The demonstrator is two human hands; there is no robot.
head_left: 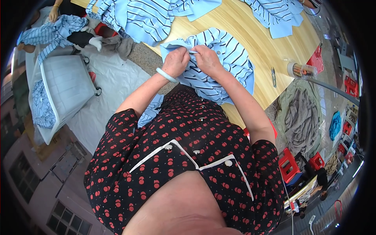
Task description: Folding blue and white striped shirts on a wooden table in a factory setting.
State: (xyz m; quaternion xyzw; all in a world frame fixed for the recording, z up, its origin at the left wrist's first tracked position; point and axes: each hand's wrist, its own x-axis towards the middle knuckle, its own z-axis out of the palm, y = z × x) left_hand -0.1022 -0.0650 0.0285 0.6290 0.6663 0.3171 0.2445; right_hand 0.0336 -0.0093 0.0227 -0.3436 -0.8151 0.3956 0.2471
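Note:
A light-blue shirt with dark stripes (231,58) lies bunched on the near edge of the wooden table, part of it hanging toward my lap. My left hand (176,62), with a pale bangle at the wrist, is closed on the plain blue edge of the shirt. Close beside it, my right hand (207,62) pinches the same edge between thumb and fingers. A short stretch of folded cloth runs between the two hands. The fingertips are partly hidden by the knuckles. Dark buttons show on the cloth just right of my right hand.
More striped shirts (145,21) lie across the far side of the table (250,23). Thread snips (273,77) and a clear jar of thin sticks (303,70) rest at the right. Left stands a wheeled plastic bin (70,86); beyond it, another person's hand (54,14) is near a striped garment.

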